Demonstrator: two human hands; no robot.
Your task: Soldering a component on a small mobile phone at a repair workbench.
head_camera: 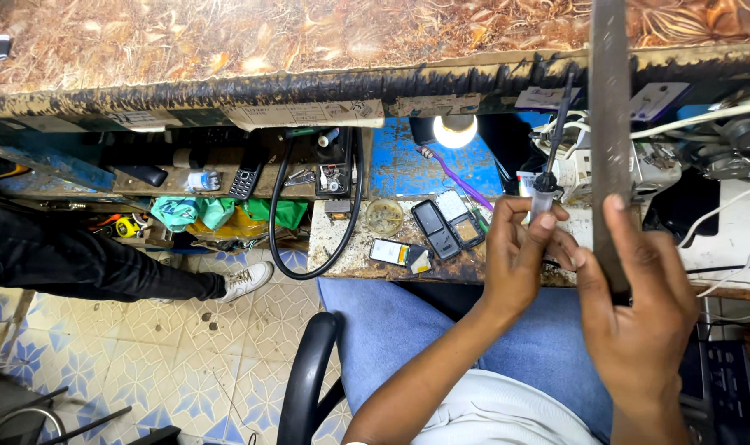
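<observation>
The left hand (519,251) closes its fingers around a soldering iron (549,169), tip pointing to twelve o'clock; the right hand (638,305), at three o'clock of it, grips a long flat metal file (611,124) upright. Phones (445,227) lie on the workbench (342,239) at nine o'clock of the left hand; a lamp (455,130) glows at eleven.

A small, worn workbench (350,247) holds two dark phones (446,227) in the middle, a phone part (399,254) at seven o'clock, a round tin lid (384,216) at nine o'clock, and a black cable (276,222) hanging over its left edge.
</observation>
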